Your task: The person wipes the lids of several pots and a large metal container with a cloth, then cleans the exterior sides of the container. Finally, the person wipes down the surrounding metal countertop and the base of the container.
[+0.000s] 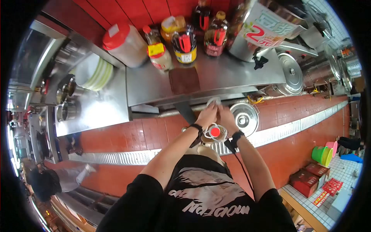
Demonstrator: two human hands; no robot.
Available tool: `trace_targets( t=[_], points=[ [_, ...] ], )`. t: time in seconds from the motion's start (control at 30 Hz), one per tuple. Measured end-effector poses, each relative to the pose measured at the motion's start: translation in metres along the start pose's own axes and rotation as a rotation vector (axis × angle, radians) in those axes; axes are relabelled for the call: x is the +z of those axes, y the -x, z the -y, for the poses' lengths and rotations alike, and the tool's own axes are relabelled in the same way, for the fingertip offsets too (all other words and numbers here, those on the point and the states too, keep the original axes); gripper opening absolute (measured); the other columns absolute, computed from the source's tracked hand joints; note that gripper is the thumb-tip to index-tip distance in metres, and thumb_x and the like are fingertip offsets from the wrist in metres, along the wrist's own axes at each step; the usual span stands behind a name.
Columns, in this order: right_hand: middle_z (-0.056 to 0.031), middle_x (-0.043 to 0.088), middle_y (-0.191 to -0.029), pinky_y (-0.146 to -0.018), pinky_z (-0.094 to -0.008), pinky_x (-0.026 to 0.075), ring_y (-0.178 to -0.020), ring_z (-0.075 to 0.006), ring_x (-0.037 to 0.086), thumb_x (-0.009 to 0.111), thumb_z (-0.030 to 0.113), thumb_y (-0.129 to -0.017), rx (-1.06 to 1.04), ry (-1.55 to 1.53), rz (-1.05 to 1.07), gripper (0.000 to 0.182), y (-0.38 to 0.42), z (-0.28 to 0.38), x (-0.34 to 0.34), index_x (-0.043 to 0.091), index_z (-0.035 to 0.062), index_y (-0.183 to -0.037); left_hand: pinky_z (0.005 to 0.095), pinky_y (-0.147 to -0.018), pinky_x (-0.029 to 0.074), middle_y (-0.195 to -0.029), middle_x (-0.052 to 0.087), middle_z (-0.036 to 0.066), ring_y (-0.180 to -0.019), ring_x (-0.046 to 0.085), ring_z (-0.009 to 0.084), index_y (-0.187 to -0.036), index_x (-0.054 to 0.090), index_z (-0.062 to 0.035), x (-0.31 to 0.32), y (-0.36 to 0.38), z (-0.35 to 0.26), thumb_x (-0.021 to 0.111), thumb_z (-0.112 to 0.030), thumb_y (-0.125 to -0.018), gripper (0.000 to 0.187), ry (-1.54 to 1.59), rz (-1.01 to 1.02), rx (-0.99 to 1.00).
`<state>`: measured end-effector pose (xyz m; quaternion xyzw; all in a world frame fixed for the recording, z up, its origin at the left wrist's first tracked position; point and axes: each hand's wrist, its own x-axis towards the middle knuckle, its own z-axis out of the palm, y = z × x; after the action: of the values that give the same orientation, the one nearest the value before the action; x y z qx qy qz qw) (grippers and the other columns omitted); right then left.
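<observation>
Red-tiled floor point(147, 133) spreads across the middle of the frame beneath me, crossed by a long metal drain grate point(135, 157). Above it, a steel counter point(228, 75) runs along the red wall, and a second steel surface point(96, 114) at left carries a stack of pale plates point(92, 73). At lower left of the frame, another person point(60, 179) in dark and grey clothing is seen, well apart from me.

A large metal container point(243, 48) with a printed label stands on the counter at upper right, and a red-lidded tub point(131, 48) at upper left. Sauce bottles point(216, 38) line the space between them, with a flat brown square point(184, 80) lying just in front. Right of my hands is a round metal lid point(243, 119).

At the center of the frame, my left hand point(208, 115) and right hand point(227, 118) are close together, fingers bent, at a small white object point(213, 101); I cannot tell how firmly either hand grips it, or exactly what it is. Just below them, between my wrists, sits a small round container point(215, 133) with a bright red center.
</observation>
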<state>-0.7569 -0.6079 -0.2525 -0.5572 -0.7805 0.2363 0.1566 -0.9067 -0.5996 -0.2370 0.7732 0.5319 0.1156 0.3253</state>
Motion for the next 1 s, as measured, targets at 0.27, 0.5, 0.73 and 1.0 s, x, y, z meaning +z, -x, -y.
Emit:
trace_targets(
  t=[0.27,0.5,0.73,1.0],
  points=[
    [-0.0261,0.065,-0.095,-0.076,-0.0524,0.050,-0.095,-0.0474,0.061,0.066,0.012,-0.078,0.148,-0.352,-0.024,0.038,0.076,0.011,-0.003,0.048,0.0090,-0.111,0.0415,-0.092,0.047,-0.107,0.063,0.023,-0.100,0.060,0.0378,-0.107,0.066,-0.0033,0.008,0.053,-0.015,0.058,-0.033,-0.093,0.034,0.369,0.142,-0.038],
    [-0.0223,0.068,-0.097,-0.083,-0.0426,0.050,-0.101,-0.0413,0.064,0.049,-0.011,-0.073,0.216,-0.777,-0.030,0.045,0.077,0.018,0.035,0.059,0.0070,-0.113,0.0353,-0.092,0.047,-0.117,0.066,0.015,-0.110,0.061,0.0217,-0.133,0.052,-0.0016,-0.021,0.102,0.029,0.071,-0.049,-0.085,0.070,0.545,0.341,-0.227],
    [-0.0259,0.066,-0.102,-0.083,-0.0482,0.050,-0.102,-0.0446,0.061,0.051,-0.006,-0.077,0.123,-0.446,0.121,0.050,0.067,0.057,0.057,0.053,0.0098,-0.125,0.0444,-0.086,0.049,-0.107,0.066,0.024,-0.104,0.064,0.0382,-0.128,0.051,-0.0066,-0.056,0.139,0.066,0.065,-0.036,-0.090,0.050,0.213,0.185,-0.131],
    [-0.0247,0.061,-0.115,-0.088,-0.0507,0.047,-0.107,-0.0462,0.057,0.046,-0.009,-0.075,-0.078,-0.505,-0.014,0.057,-0.028,0.150,0.064,0.047,0.0098,-0.128,0.0452,-0.068,0.053,-0.080,0.068,0.018,-0.076,0.068,0.0378,-0.110,0.062,-0.0096,-0.154,0.168,0.141,0.067,-0.041,-0.088,0.039,0.238,-0.270,-0.281]
  ],
)
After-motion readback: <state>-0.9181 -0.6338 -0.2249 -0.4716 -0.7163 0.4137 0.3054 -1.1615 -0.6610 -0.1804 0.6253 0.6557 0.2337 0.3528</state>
